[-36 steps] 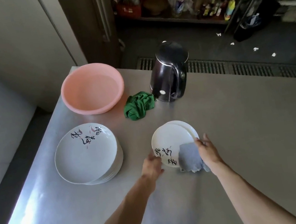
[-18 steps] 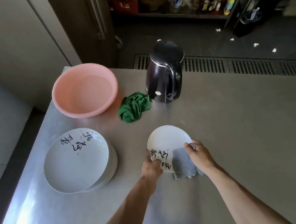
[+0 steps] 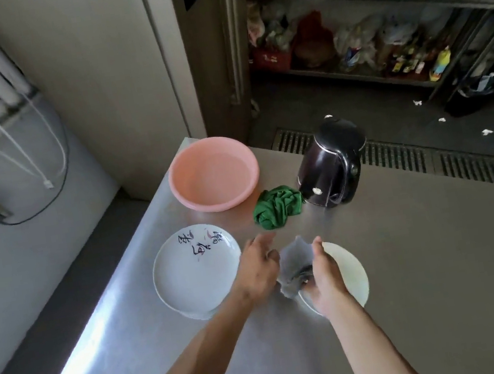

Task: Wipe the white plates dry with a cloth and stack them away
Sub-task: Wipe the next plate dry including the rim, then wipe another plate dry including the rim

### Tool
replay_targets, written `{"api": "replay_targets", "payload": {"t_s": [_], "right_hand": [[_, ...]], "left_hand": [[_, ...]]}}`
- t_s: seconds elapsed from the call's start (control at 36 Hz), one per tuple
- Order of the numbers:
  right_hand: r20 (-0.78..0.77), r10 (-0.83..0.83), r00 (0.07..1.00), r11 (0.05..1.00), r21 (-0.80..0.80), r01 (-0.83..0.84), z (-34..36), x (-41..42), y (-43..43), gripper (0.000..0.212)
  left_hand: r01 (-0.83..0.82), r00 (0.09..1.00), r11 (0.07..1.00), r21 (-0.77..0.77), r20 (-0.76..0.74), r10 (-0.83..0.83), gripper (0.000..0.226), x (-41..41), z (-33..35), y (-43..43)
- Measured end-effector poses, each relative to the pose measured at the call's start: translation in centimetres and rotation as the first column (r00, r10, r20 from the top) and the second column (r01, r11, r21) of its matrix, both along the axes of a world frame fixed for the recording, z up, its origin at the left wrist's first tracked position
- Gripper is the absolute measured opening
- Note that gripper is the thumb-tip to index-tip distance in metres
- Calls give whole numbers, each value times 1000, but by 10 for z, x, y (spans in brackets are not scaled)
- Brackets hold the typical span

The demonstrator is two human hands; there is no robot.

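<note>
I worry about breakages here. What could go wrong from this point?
1. The plate is tilted steeply, with the grey cloth bunched against it by the right hand; it might slip and hit the steel table.
2. The stack of plates sits near the table's left edge; setting another on it carelessly may nudge it off.

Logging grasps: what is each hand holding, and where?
The right hand grips the grey cloth against the left rim of the white plate. The left hand lies at the cloth's other side; whether it holds the plate there is hidden.
</note>
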State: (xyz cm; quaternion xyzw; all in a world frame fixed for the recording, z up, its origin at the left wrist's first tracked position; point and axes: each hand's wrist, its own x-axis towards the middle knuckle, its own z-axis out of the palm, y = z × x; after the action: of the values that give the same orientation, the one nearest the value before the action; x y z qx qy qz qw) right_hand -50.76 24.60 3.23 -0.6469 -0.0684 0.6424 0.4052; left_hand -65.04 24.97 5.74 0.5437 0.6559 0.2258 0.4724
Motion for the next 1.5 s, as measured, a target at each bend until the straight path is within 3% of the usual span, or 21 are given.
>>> {"api": "replay_targets", "payload": {"t_s": [0.11,0.25,0.33,0.47,0.56,0.72,0.86,0.97,1.14,1.25,1.31,1.36,1.44,1.5], "right_hand": [[-101,104,990,990,104,-93,11,-53,-6,50],[202,175,964,936,268,-226,23,-96,-26,12],[327,194,925,901,315,-300,26,-107,-35,10],[399,215,891,885,306,-350,23,-122,-42,21],[431,185,883,901,284,-327,21,-126,-44,22],[439,126,890,926,269,-264,25,-130,-42,16],[370,81,925,939,283,-196,32,-131,-43,22],[348,43,937,943,295,-152,39,-115,-47,22],[476,-37,879,897,403,-181,54,-62,-64,29],[657,-15,753,830,429,-358,55,-35,-84,46],[767,67,638,772,365,-520,46,-24,-97,50],[872,184,454,706,204,-678,25,-14,-111,55],[956,295,-2,580,-180,-795,-16,-1,-137,61],[928,356,-108,530,-296,-795,-35,4,-157,70]], "left_hand": [[-123,986,975,183,-88,141,42,-61,14,-8],[-340,888,916,214,-249,387,42,-138,13,-29],[-415,860,899,141,-260,438,47,-168,5,-47],[-391,916,920,18,-87,391,39,-182,7,-64],[-416,909,909,16,-8,416,48,-187,8,-67],[-473,878,877,86,134,460,27,-186,6,-63],[-429,885,903,32,214,413,28,-177,6,-61],[-377,912,922,82,204,355,31,-165,12,-60],[-290,932,953,88,250,260,29,-120,20,-60],[-192,938,980,45,301,170,32,-76,12,-67],[-134,939,990,33,323,117,31,-53,4,-78],[-85,934,996,17,349,74,27,-32,-6,-91],[-64,928,995,-71,363,85,32,-10,-26,-113],[-42,934,991,-128,347,84,38,-1,-39,-128]]}}
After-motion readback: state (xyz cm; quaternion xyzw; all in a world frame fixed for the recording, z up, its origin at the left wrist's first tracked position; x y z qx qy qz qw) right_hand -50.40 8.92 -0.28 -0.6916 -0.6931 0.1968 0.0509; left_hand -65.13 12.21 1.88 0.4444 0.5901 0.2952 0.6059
